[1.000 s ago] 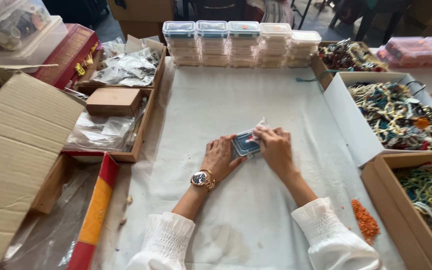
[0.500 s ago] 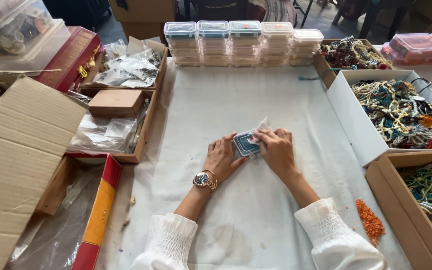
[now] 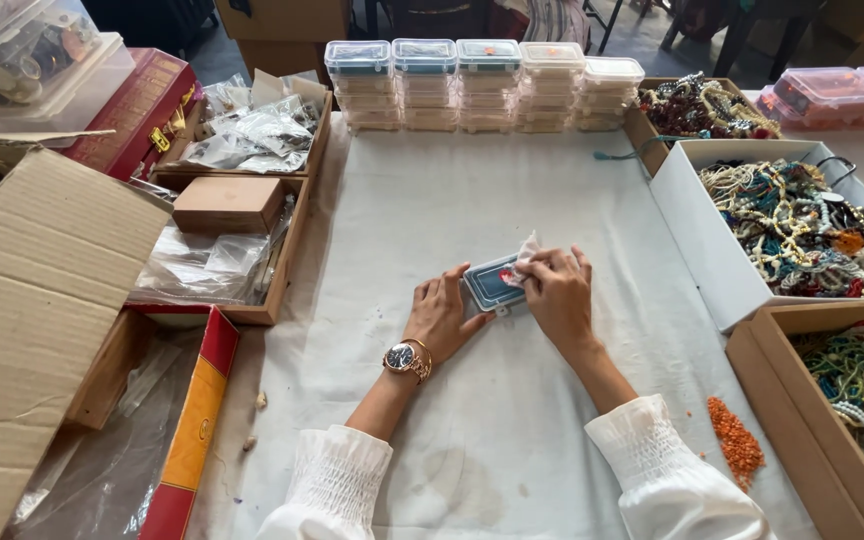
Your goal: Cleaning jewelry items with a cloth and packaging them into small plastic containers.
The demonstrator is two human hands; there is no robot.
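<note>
A small clear plastic box (image 3: pixel 493 283) lies mid-table (image 3: pixel 432 210); the left hand (image 3: pixel 439 318) braces it, fingers (image 3: pixel 449 283) loosely spread, while the right hand (image 3: pixel 557 295) pinches a white tissue (image 3: pixel 527 255) against its lid

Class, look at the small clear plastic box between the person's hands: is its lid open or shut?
Shut. The small box lies flat with its lid down; the left hand steadies it while the right hand presses a white cloth on top.
</note>
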